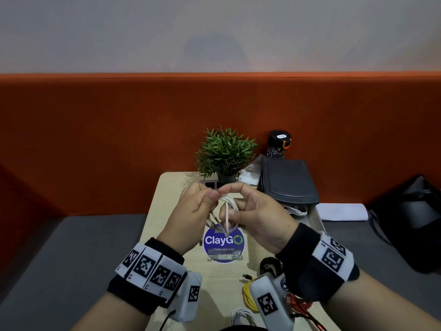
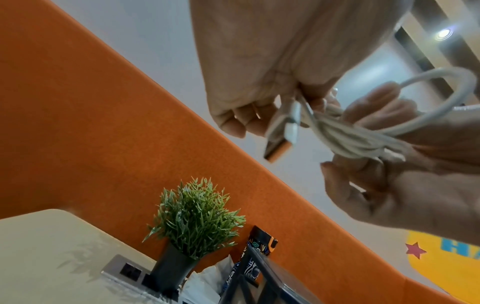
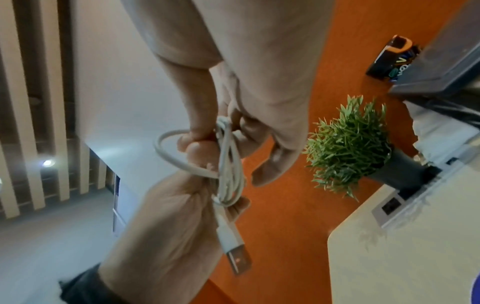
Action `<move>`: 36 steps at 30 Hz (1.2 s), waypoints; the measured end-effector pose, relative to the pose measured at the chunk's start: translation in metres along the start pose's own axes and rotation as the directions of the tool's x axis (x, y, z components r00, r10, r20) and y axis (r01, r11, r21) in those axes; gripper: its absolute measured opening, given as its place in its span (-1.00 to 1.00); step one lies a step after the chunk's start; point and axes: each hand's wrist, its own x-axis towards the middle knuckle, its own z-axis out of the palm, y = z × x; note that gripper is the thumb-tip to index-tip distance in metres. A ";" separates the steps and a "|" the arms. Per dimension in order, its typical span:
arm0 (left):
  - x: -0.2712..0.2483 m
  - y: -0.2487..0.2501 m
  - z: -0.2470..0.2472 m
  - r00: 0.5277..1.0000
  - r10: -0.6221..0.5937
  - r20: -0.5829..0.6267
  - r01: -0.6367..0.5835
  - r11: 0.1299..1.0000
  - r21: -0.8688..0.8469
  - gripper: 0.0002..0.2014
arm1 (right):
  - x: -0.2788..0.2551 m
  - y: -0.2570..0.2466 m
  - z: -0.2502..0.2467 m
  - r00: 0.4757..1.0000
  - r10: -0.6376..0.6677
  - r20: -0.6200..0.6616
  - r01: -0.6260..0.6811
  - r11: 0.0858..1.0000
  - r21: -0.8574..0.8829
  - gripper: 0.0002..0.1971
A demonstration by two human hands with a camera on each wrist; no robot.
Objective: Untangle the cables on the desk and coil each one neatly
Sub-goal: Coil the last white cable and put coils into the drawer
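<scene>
Both hands hold one white USB cable (image 1: pixel 227 211) up above the desk (image 1: pixel 171 187), wound into a small bundle of loops. My left hand (image 1: pixel 212 195) pinches the top of the bundle between thumb and fingers. My right hand (image 1: pixel 232 204) grips the loops from the right, its forefinger arched over them. In the left wrist view the cable's USB plug (image 2: pixel 281 139) juts out below my left fingers (image 2: pixel 233 121), beside the bunched strands (image 2: pixel 350 139). The right wrist view shows the wound cable (image 3: pixel 230 168), one loose loop to its left, and the plug (image 3: pixel 237 255) hanging down.
More cables lie at the near right of the desk: yellow (image 1: pixel 248 297), red (image 1: pixel 300 304), black (image 1: pixel 269 266) and a white one (image 1: pixel 241 317). A potted plant (image 1: pixel 225 154), a dark box (image 1: pixel 288 182) and a patterned can (image 1: pixel 278 144) stand at the back. An orange partition rises behind.
</scene>
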 end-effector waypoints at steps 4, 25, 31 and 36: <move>0.000 0.006 0.000 0.999 -0.034 0.028 0.036 0.998 -0.057 -0.62 | 0.000 0.000 0.004 0.985 -0.144 -0.093 0.109 0.945 -0.307 -0.68; 0.016 0.014 -0.027 0.991 -0.129 -0.046 0.120 0.981 -0.154 -0.63 | -0.026 -0.030 -0.036 0.984 -0.176 0.035 0.131 0.569 -0.812 -0.81; 0.015 0.020 -0.019 0.998 -0.049 -0.040 0.044 0.992 -0.122 -0.61 | -0.022 -0.027 -0.029 0.971 -0.237 -0.023 0.087 0.444 -0.892 -0.76; 0.015 0.022 -0.015 0.999 0.029 -0.024 -0.029 1.000 -0.010 -0.61 | -0.020 -0.026 -0.019 0.940 -0.341 0.024 0.117 0.256 -0.960 -0.77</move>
